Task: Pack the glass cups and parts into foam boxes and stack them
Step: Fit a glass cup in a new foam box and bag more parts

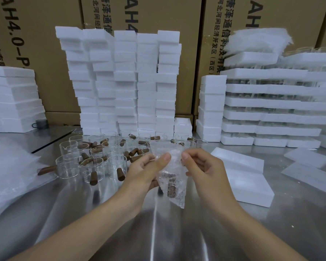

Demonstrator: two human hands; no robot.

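Both hands hold a clear bubble-wrap bag [172,180] above the steel table [158,232]. My left hand [145,172] pinches its top edge with the thumb, and my right hand [201,166] pinches the other side of the opening. A dark brown patterned part [171,186] shows inside the bag. Several glass cups with brown wooden handles [91,166] stand behind and left of my hands. An open foam box [248,185] lies on the table to the right, with its lid [237,159] behind it.
Tall stacks of white foam boxes [124,81] stand at the back. Foam trays of glassware [277,102] are piled at the right, more foam [13,98] at the left. Bubble-wrap sheets [9,170] lie at the left, cardboard cartons [45,44] behind.
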